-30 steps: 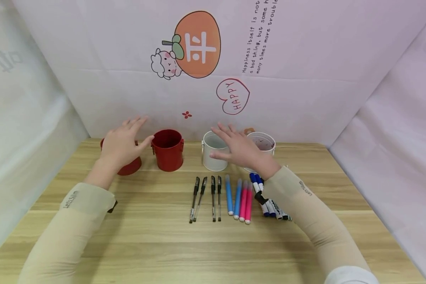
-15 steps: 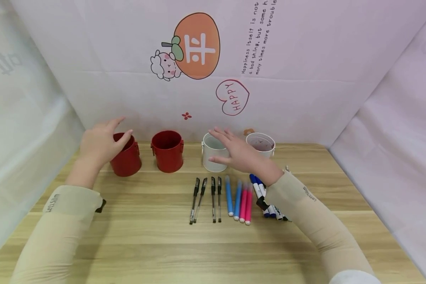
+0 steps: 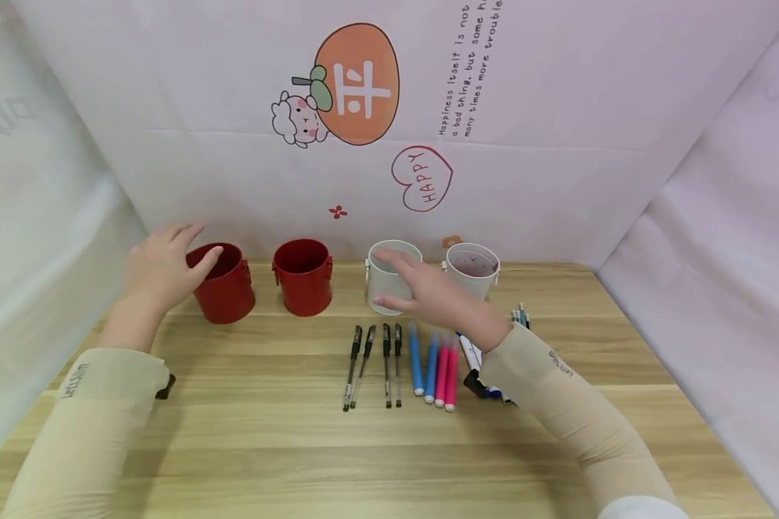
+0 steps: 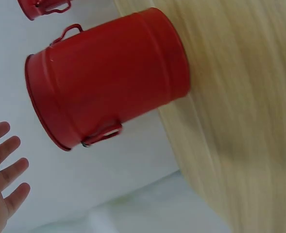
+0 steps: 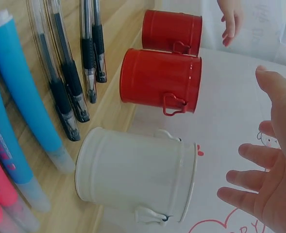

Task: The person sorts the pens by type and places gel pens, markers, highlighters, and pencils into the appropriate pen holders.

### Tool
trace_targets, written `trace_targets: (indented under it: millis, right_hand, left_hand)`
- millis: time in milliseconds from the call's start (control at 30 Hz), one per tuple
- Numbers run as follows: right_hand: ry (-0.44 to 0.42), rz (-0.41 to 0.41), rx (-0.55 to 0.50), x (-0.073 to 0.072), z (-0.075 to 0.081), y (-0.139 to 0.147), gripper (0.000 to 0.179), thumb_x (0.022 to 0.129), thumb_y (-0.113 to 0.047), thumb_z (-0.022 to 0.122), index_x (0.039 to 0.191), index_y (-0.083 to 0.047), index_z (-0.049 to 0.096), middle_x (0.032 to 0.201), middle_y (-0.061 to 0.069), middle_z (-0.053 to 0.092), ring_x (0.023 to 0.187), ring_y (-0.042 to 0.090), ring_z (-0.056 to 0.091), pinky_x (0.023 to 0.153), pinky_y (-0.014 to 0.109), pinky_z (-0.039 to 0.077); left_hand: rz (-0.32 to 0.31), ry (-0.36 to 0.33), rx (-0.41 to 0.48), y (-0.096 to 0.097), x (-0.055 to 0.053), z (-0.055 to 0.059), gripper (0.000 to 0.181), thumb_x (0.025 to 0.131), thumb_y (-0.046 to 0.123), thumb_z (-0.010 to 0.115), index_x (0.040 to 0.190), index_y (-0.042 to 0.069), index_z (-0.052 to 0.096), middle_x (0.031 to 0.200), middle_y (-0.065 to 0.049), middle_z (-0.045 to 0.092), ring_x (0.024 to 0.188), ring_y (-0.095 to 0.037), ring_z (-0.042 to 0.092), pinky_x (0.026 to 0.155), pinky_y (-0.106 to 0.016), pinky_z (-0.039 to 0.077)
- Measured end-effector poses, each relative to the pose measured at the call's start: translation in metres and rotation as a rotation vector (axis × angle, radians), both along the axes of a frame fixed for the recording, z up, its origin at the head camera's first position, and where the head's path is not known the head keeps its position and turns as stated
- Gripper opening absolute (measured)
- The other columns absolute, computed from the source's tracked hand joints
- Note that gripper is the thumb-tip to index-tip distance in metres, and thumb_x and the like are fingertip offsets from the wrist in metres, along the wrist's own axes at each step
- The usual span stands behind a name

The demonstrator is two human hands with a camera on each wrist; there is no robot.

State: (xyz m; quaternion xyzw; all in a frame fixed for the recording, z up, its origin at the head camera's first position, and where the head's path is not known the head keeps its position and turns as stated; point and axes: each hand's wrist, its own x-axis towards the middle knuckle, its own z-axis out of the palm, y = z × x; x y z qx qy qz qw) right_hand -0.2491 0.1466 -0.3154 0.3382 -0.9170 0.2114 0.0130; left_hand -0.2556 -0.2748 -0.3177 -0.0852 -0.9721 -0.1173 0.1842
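My left hand (image 3: pixel 169 263) hovers at the left of the leftmost red bucket (image 3: pixel 227 295), thumb and fingers spread near its rim. In the left wrist view the fingers (image 4: pixel 10 174) are apart from the bucket and hold nothing. Over the front of the left white bucket (image 3: pixel 384 280) hangs my right hand (image 3: pixel 431 292), covering part of it. The right wrist view shows its fingers (image 5: pixel 247 179) stretched out beyond the white bucket's rim, with nothing in them.
A second red bucket (image 3: pixel 304 288) and another white bucket (image 3: pixel 470 277) stand along the back wall. Several black gel pens (image 3: pixel 352 364), blue markers (image 3: pixel 415 360) and pink markers (image 3: pixel 451 371) lie in front. Blue-and-white markers (image 3: pixel 470 353) lie partly hidden under the right forearm.
My left hand has moved left, from in front of the leftmost red bucket to its left side, uncovering it. My right hand has dropped slightly, staying over the left white bucket.
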Motion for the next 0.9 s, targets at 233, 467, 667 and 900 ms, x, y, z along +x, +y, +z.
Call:
trace_targets:
  millis: [233,467,667,900]
  right_hand:
    - [-0.025,-0.025,0.033,0.005,-0.009,-0.004,0.073,0.099,-0.049,0.065,0.161,-0.025,0.034,0.154,0.013,0.049,0.129,0.035,0.058,0.106,0.054,0.047]
    - [0.018,-0.009,0.068,0.008,-0.021,-0.009,0.064,0.100,-0.049,0.064,0.156,-0.024,0.044,0.148,0.013,0.055,0.116,0.030,0.066,0.096,0.049,0.054]
    - [0.009,0.046,0.027,0.008,-0.031,-0.016,0.055,0.101,-0.043,0.065,0.147,-0.014,0.056,0.140,0.010,0.063,0.122,0.028,0.063,0.101,0.048,0.052]
    - [-0.031,0.036,0.033,0.005,-0.045,-0.016,0.046,0.102,-0.042,0.064,0.136,-0.012,0.065,0.131,0.006,0.068,0.112,0.028,0.069,0.093,0.045,0.057]
  left_hand:
    - [0.015,-0.072,-0.001,-0.009,0.002,-0.008,0.070,0.105,0.052,0.045,0.152,0.001,0.043,0.150,-0.030,0.041,0.137,-0.051,0.035,0.099,-0.078,0.030]
    - [0.009,-0.120,-0.011,-0.019,0.002,-0.014,0.074,0.104,0.055,0.046,0.152,-0.001,0.041,0.151,-0.034,0.039,0.137,-0.056,0.033,0.101,-0.080,0.025]
    - [0.026,-0.149,-0.017,-0.029,0.003,-0.019,0.077,0.104,0.058,0.045,0.153,-0.002,0.038,0.152,-0.036,0.036,0.137,-0.056,0.031,0.101,-0.081,0.022]
    - [0.040,-0.163,-0.044,-0.030,0.003,-0.023,0.079,0.104,0.061,0.041,0.154,0.000,0.038,0.151,-0.035,0.037,0.138,-0.055,0.031,0.101,-0.079,0.025]
